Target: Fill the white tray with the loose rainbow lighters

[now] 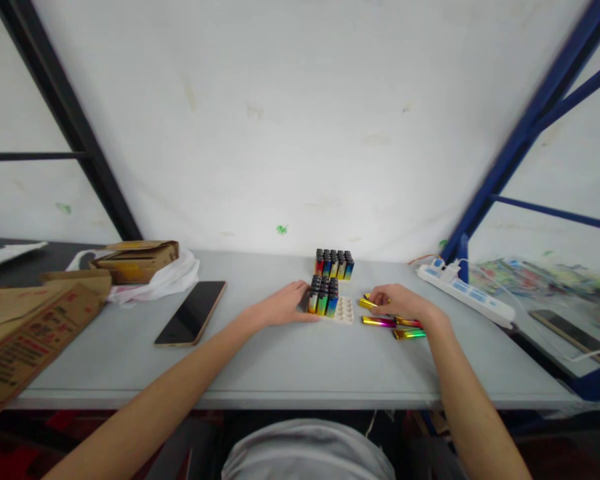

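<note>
A white tray with round holes sits mid-table, its left part filled with upright rainbow-coloured lighters. My left hand rests against the tray's left side, fingers curled at the lighters. My right hand lies to the tray's right, fingers pinched on a gold lighter. Three loose shiny lighters lie flat by that hand. A second full block of lighters stands farther back near the wall.
A dark phone lies at the left. Cardboard boxes and a white plastic bag sit far left. A white power strip with cables runs at the right. The grey table edge is near me.
</note>
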`<state>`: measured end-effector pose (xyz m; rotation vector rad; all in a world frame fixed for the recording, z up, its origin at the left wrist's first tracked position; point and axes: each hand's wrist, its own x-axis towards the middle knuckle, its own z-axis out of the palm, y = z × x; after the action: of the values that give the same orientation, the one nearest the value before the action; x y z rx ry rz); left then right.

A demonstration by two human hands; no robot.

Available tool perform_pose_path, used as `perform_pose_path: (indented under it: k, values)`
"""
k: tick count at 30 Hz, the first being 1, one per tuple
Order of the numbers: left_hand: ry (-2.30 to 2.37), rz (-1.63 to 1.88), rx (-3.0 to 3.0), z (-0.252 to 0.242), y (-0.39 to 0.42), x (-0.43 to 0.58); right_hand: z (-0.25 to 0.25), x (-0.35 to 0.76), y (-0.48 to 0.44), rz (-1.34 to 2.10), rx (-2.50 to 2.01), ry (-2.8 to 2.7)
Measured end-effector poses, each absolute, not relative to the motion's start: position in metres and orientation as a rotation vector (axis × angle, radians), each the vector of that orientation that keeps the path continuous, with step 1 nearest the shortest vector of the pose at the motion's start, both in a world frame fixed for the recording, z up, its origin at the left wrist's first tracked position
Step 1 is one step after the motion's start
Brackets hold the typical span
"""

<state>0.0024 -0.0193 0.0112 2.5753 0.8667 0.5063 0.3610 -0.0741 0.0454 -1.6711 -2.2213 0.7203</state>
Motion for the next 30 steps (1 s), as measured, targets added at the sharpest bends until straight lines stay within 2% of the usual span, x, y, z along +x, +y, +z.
perform_pose_path:
  k: [8,14,21,27,30]
  values:
    - [0.861,0.532,2.546,0.011,-0.017,0.0,0.046,0.334,-0.069,0.369,-1.502,-2.088]
    - [0.854,0.578,2.523,0.012,-0.018,0.0,0.042,0.306,-0.066,0.242,-1.368,-1.907]
    - [0.856,0.572,2.553,0.019,-0.011,-0.012,0.026,0.285,-0.058,0.421,-1.268,-1.716]
    - [0.894,0.52,2.561,0.03,-0.006,-0.027,0.022,0.269,-0.061,0.898,-1.048,-1.669]
    - [0.913,0.536,2.529,0.03,-0.008,-0.026,0.02,0.264,-0.062,0.972,-1.089,-1.6]
